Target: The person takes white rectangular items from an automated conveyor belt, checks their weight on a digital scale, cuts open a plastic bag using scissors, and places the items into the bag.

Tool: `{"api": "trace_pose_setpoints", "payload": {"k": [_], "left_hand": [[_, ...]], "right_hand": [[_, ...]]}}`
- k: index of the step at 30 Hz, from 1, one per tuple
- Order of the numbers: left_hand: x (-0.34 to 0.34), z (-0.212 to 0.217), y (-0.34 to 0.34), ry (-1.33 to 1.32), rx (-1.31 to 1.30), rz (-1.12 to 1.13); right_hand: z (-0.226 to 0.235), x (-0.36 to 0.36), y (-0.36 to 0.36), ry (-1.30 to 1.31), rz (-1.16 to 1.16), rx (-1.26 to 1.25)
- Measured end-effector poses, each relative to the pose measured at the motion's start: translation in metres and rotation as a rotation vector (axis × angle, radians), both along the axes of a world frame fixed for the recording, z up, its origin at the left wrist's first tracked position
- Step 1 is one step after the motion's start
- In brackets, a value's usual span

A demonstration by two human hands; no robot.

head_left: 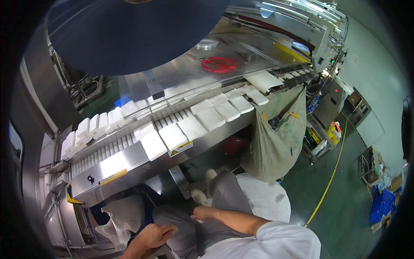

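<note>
White sleeve (pixel 286 239) foremost at the lower edge, a person seems seated at a long steel roller conveyor (pixel 103 166), where flat white packs (pixel 172 136) lie side by side in rows, probably set close so that they ride evenly, well apart from both hands. Bent at the elbow, the right forearm (pixel 235 220) crosses leftward over the grey trousers (pixel 230 194), its right hand (pixel 203 213) resting there with its grip impossible to tell; the left hand (pixel 157 235), loosely curled and apparently empty, rests likewise near the left thigh.
</note>
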State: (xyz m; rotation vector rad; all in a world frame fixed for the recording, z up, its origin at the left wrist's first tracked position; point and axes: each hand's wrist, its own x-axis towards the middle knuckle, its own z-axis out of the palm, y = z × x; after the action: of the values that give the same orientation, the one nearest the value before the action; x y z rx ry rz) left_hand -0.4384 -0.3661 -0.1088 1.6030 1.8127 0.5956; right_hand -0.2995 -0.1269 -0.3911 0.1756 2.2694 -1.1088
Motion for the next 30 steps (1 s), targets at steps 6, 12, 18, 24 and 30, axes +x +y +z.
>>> {"api": "trace_pose_setpoints", "payload": {"k": [6,12,18,24,30], "left_hand": [[0.001,0.002,-0.002,0.008,-0.053,-0.019],[-0.004,-0.003,0.004,-0.013,-0.137,-0.087],[-0.011,-0.029,-0.03,-0.07,-0.184,-0.051],[-0.018,-0.034,-0.01,-0.059,-0.236,-0.146],[-0.018,-0.026,-0.012,-0.006,-0.343,-0.18]], "right_hand": [[-0.008,0.001,0.004,0.125,0.044,-0.045],[-0.047,0.009,0.008,0.141,-0.019,-0.036],[-0.034,-0.006,-0.012,0.051,-0.004,-0.099],[-0.131,0.0,0.01,0.125,0.223,0.046],[-0.124,0.002,0.009,0.154,0.177,0.037]]}}
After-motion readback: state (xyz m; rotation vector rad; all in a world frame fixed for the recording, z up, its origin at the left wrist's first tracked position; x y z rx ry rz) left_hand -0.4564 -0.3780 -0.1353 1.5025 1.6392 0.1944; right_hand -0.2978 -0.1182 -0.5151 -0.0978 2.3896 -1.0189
